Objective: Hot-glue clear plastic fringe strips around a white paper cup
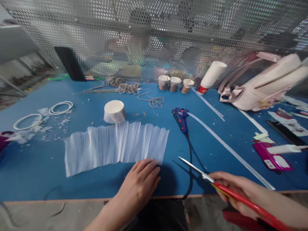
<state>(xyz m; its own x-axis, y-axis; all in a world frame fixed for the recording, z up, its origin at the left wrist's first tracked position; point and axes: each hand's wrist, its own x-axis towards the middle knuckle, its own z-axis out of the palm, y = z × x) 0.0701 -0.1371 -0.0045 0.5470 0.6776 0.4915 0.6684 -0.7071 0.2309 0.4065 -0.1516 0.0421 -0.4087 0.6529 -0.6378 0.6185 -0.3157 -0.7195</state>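
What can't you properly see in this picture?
All in the head view:
- The scissors: handles partly hidden by the right hand, cut off by the bottom edge.
- Behind the mesh screen: blurred shapes only.
- A purple thing: cut by the left edge.

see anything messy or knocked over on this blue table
Yes. White paper scraps lie scattered at the left by the white rings, and the stack of white paper cups at the back right lies tipped on its side.
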